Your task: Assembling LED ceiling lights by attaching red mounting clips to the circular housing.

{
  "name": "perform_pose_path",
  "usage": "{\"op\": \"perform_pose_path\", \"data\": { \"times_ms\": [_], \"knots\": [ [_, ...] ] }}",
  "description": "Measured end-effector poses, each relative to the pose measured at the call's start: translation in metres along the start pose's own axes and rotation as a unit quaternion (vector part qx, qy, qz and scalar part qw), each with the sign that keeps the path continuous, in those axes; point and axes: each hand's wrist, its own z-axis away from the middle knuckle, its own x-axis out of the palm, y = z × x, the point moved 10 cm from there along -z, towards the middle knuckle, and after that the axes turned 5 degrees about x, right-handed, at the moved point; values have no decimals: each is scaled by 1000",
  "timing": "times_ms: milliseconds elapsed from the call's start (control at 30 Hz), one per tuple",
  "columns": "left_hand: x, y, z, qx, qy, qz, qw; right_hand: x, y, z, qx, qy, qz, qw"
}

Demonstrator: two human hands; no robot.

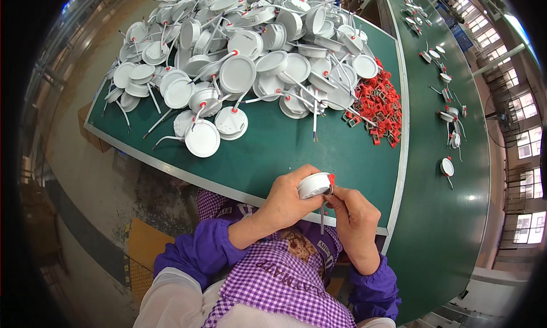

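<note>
My left hand [283,198] is closed around a small white round downlight [312,186], gripped by its rim just above the table's near edge. Against the downlight's right side sits a red clip [331,180], pinched by the thumb and fingertips of my right hand [355,215]. A thin pale cable [322,218] hangs from the downlight between my two hands. My fingers partly cover the clip, so how firmly it is seated cannot be made out.
White downlights with cables lie in a large heap [237,74] across the green table [256,151]. Right of them is a pile of red clips with metal parts [377,103]. Beyond the table's pale edge runs a green conveyor belt [439,225] carrying several downlights [447,167].
</note>
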Motion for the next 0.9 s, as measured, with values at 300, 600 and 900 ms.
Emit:
{"op": "perform_pose_path", "data": {
  "times_ms": [300,600,900],
  "knots": [
    [-1,15,-4,35,-67,-65,995,12,39,7,114,-17,-151,982],
    [1,13,-1,-20,-82,2,996,43,60,15,288,-175,-458,822],
    [14,12,-2,-59,-76,93,991,32,64,14,296,-150,-428,840]
  ]
}}
